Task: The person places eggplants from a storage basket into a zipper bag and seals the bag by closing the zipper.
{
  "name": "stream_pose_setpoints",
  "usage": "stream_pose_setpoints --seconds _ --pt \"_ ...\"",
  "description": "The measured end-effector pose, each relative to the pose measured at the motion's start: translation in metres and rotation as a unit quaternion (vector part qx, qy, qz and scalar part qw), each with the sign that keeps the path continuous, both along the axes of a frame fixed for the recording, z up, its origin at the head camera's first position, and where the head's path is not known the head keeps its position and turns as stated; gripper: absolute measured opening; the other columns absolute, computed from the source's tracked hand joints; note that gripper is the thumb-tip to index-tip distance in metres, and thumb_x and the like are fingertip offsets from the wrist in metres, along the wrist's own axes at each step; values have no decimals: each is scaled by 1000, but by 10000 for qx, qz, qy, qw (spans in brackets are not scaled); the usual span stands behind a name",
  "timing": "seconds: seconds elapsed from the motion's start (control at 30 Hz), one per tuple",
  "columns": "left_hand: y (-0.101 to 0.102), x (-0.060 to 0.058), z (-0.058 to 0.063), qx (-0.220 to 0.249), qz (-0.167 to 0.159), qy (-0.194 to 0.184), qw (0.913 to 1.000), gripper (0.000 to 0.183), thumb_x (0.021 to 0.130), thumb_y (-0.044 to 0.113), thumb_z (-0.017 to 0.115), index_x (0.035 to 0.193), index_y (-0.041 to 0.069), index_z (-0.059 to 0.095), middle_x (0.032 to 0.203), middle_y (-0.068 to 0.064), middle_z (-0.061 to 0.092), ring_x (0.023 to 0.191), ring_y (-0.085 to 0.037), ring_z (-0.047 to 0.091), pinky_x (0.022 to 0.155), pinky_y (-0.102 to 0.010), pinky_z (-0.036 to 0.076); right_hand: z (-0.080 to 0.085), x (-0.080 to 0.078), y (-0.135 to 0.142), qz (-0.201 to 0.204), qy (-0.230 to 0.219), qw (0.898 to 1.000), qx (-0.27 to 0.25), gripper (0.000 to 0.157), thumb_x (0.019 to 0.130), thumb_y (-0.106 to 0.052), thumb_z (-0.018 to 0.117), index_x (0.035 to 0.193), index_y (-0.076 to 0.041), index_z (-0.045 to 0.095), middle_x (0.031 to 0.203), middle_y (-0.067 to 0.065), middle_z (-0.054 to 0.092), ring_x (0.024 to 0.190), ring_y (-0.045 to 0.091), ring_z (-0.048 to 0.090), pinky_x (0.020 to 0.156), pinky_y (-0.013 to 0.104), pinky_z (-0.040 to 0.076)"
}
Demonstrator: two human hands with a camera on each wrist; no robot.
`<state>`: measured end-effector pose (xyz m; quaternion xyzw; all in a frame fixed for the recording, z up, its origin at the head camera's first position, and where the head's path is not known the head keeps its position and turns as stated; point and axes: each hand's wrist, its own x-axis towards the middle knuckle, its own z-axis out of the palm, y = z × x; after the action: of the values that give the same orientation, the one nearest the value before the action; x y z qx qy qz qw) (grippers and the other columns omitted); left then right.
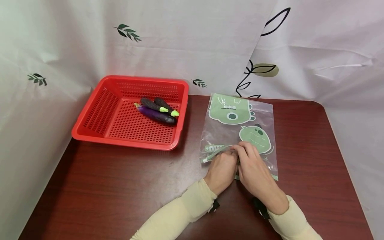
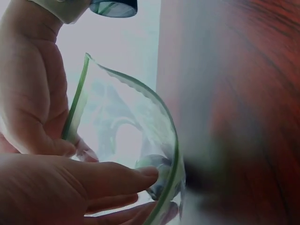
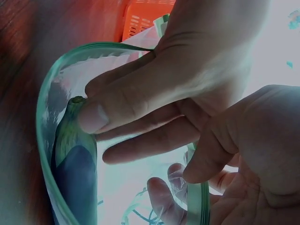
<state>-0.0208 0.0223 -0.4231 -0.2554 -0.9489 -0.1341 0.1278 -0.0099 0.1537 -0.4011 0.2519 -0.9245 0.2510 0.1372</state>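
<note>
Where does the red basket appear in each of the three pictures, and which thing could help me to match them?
Head: the red basket sits left of centre, a little above mid-height, its whole rim showing.
Left wrist: it is not in this picture.
Right wrist: only a part of it shows, at about the middle of the top edge.
Shared landmark: the clear plastic bag; its green-edged mouth gapes open in both wrist views.

Red slotted basket [image 1: 120, 141] on reddish-brown table [image 1: 120, 180], back left; three dark eggplants [image 1: 154, 114] bunched in its right half. White cloth [image 1: 186, 40] with leaf prints [image 1: 123, 32] behind. Orange-red slotted patch [image 3: 146, 16] in right wrist view, probably same basket, cropped.
</note>
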Motion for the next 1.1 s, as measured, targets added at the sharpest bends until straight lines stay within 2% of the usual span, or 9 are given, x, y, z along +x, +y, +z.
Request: stream_pose_setpoints --seconds 0.23,0.43,0.6,0.83,0.97,1.03,1.1 --pt "-5 3 8 -226 -156 25 9996 16 83 14 77 99 11 74 77 2 66 67 -14 66 59 -26 52 0 -1 0 -6 25 10000 -52 36 84 12 52 118 4 59 117 18 53 101 35 52 87 47 47" --pt "-10 5 19 -302 -141 12 9994 11 82 13 77 92 12 73 74 3 64 63 -14 66 54 -25 51 0 -1 0 2 16 10000 -37 37 83 12 51 119 4 59 117 18 53 99 36 52 87 47 47" --pt "-16 7 29 -3 -94 -368 9993 9 80 12 77 86 13 71 71 3 65 62 -15 67 49 -26 49 1 -1 1 -11 -83 10000 25 38 83 11 50 120 4 59 118 18 52 100 35 52 87 48 46" --pt "-28 5 46 300 -46 -735 9968 14 78 18 78 71 20 67 63 7 64 56 -16 64 44 -30 44 -1 -1 1 34 94 9999 -18 38 82 12 51 119 5 59 116 18 53 97 35 52 82 47 47" --pt "-36 2 56 572 -55 -856 9947 7 82 20 78 77 23 74 68 11 67 60 -13 65 47 -28 44 -2 -1 1 20 62 10000 9 40 81 13 52 119 5 59 117 18 53 96 35 52 82 46 48" --pt "-41 -1 60 712 32 -897 9934 2 84 21 78 83 23 78 74 11 71 64 -12 67 49 -29 47 -2 -1 1 7 34 10000 24 41 80 13 52 119 5 58 117 18 53 97 36 52 83 47 48" --pt "-45 -4 63 838 151 -912 9922 5 85 23 78 90 22 79 81 10 74 69 -14 70 54 -31 51 -2 -1 1 -2 25 10000 33 41 79 13 52 119 5 58 117 18 53 98 36 52 83 47 48"
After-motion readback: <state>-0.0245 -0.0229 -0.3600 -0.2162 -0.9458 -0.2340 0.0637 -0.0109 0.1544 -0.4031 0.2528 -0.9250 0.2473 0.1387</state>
